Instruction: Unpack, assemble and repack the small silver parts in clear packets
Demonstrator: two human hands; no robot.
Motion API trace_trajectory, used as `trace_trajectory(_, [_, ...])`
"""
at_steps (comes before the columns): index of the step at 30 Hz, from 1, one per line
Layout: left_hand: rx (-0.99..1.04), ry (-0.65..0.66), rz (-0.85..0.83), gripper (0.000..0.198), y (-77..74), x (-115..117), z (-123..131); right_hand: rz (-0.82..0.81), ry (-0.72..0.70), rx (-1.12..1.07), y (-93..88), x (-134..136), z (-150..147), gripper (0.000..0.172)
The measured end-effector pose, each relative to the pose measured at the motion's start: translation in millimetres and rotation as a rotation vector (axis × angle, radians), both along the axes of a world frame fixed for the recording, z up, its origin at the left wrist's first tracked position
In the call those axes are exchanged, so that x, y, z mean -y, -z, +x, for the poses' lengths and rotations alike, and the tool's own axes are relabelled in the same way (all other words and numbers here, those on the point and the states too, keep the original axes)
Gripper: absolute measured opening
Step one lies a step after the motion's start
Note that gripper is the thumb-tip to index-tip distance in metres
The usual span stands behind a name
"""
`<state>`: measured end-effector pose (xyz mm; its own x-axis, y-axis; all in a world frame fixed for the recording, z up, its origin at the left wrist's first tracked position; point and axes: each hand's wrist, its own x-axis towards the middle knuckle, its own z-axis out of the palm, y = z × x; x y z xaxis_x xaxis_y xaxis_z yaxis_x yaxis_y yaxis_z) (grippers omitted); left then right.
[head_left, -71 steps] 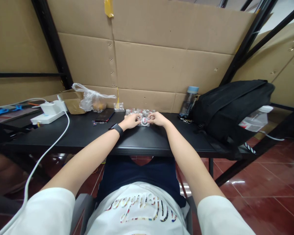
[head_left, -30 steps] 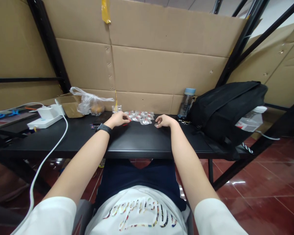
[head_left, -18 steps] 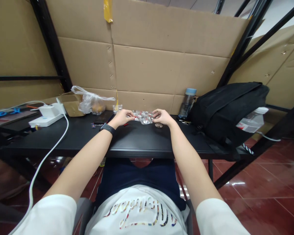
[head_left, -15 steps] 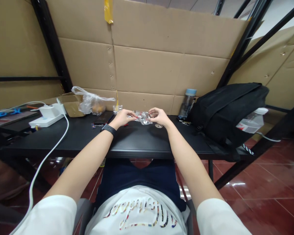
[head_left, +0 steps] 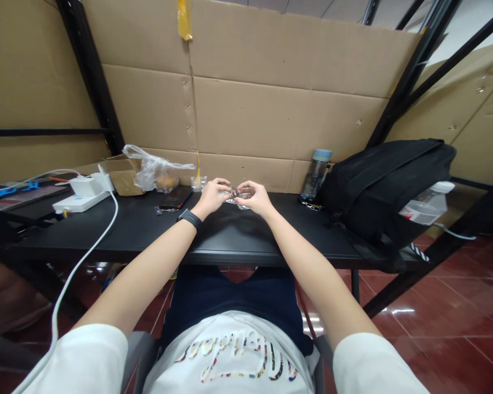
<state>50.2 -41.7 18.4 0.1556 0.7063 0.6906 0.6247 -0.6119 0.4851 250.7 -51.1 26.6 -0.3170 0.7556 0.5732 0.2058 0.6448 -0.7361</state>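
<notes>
My left hand (head_left: 214, 198), with a dark watch band on its wrist, is closed, its fingertips pinching one side of a small dark, shiny round piece (head_left: 234, 192). From the other side, my right hand (head_left: 254, 197) closes thumb and fingers on the same piece. What exactly it is cannot be told at this size. Below and behind the fingers lies crumpled clear plastic wrapping (head_left: 241, 206), partly hidden by both hands. Left of my left hand, a dark phone (head_left: 176, 199) lies flat on the black table (head_left: 238, 232).
A white power adapter (head_left: 82, 194) with a cable, a cardboard box (head_left: 125, 175) and a knotted plastic bag (head_left: 156, 172) stand on the left. On the right are a blue-lidded bottle (head_left: 315, 174) and a black backpack (head_left: 386, 186). Cardboard (head_left: 246, 115) walls the back.
My hands have come together at the small round piece. My right hand moved left, away from where a clear disc showed beneath it. The phone is more uncovered.
</notes>
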Motion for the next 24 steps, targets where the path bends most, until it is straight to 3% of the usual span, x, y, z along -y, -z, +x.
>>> trace_trajectory(10, [-0.119, -0.208, 0.121, 0.012, -9.9, 23.8, 10.4, -0.057, -0.041, -0.09, 4.9, -3.3, -1.3, 0.038])
trace_trajectory(16, [-0.219, -0.232, 0.209, 0.011, -9.6, 28.8, 13.9, -0.088, -0.131, -0.147, 4.5, -3.2, 1.9, 0.041])
trace_trajectory(24, [-0.157, -0.228, 0.228, 0.01, -10.2, 30.0, 14.9, -0.153, -0.189, -0.174, 5.6, -11.0, 9.6, 0.044])
